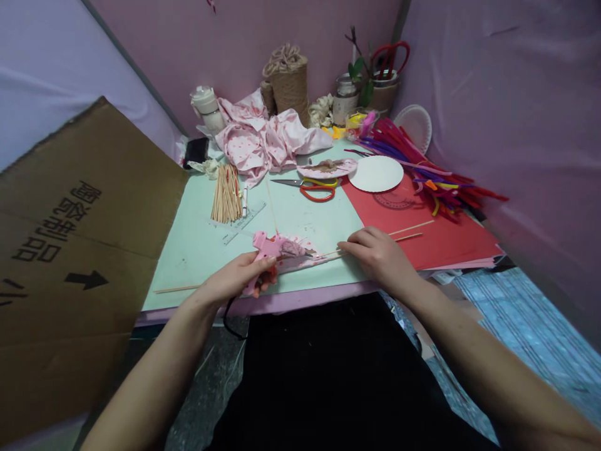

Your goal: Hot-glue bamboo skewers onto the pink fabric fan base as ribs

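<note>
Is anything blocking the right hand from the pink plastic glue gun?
Nothing visible blocks it; a thin, pale wooden stick held in the right hand points across the gap toward the pink plastic glue gun in the left hand.

Ltg. dim, diffuse. White disc [375, 173] reads v. bright; floor [201, 391] below-left of it in heavy shadow. Wide-angle distort. at edges, fine detail soft.

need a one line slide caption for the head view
Left hand grips a pink glue gun, its tip near a thin stick pinched in the right hand.
</note>
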A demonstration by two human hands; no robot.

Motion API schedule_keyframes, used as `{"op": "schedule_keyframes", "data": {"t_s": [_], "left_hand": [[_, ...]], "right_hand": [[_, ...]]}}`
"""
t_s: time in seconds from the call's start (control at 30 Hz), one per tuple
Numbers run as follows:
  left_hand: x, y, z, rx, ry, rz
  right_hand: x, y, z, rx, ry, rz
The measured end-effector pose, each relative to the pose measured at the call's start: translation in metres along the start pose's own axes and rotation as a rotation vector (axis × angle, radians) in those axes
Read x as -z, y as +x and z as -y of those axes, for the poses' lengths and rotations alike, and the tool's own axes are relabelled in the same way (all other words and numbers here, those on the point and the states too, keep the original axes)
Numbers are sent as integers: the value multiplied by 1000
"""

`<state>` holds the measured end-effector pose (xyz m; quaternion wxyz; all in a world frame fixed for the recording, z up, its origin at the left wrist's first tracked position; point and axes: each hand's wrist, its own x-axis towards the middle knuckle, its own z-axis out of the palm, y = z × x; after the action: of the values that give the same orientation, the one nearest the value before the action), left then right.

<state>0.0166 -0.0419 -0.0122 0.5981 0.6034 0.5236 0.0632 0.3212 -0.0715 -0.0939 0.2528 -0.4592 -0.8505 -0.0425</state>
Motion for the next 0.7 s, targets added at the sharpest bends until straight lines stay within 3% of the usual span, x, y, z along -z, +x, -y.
{"op": "schedule_keyframes", "data": {"t_s": [0.17,0.7], "left_hand": [[0,3,7,-7,-47,0],[-8,2,3,-40,-153,-97]], "right_hand": [[-3,4,-6,13,32,27],[4,9,-3,-12,3,226]]}}
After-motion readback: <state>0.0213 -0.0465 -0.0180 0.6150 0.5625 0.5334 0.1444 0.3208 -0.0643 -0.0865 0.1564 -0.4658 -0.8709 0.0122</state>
